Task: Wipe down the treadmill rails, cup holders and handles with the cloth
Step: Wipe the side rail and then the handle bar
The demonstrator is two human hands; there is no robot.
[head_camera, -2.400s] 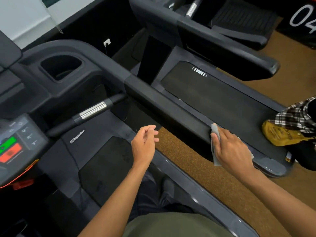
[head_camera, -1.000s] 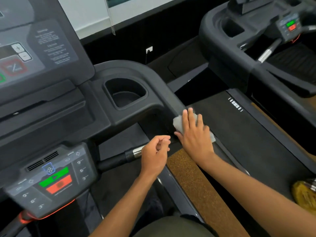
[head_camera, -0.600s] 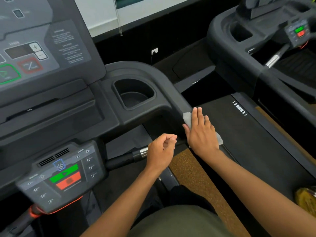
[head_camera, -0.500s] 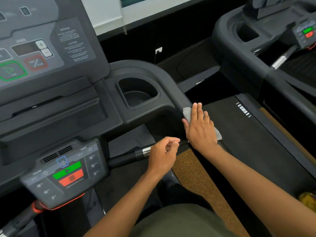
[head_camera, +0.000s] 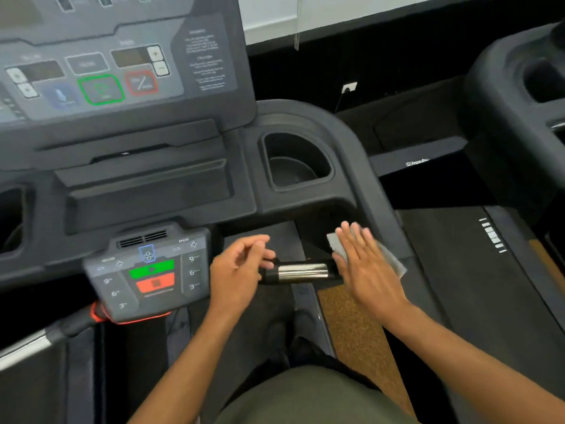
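Note:
My right hand lies flat, fingers spread, pressing a grey cloth against the inner side of the treadmill's right rail, close to the end of the chrome handle. My left hand hovers half-curled over the black left part of that handle and holds nothing. The right cup holder sits above both hands, dark and with nothing visible in it. A second chrome handle shows at the lower left.
The small control pad with green and red buttons sits left of my left hand. The large console screen fills the upper left. A neighbouring treadmill stands to the right, across a strip of brown floor.
My right hand and the cloth have slid from the rail's top edge to its inner side near the handle. My left hand stays over the handle. The view has swung left.

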